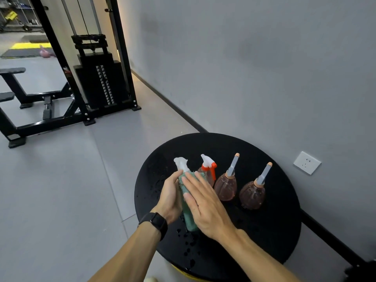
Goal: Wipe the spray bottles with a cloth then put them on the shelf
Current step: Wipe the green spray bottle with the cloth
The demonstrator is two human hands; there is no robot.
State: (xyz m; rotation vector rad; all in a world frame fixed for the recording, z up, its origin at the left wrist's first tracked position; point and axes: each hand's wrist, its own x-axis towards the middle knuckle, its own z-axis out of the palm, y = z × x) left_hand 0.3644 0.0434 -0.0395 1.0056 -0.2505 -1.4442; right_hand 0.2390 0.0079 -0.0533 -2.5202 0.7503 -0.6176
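Observation:
A spray bottle with a white trigger head (180, 164) stands on the round black table (270, 231), wrapped in a green cloth (188, 217). My left hand (169, 197) grips the wrapped bottle from the left. My right hand (205, 204) lies flat with straight fingers, pressing the cloth against the bottle from the right. Behind them stands a pinkish bottle with an orange and white trigger (209, 166). Further right stand two round pinkish bottles with grey nozzles (225, 186) (252, 195).
Water drops speckle the table's left and front. A grey wall with a white socket (307, 162) rises on the right. A black weight-stack machine (97, 78) and bench frame stand on the grey floor at the back left. No shelf is in view.

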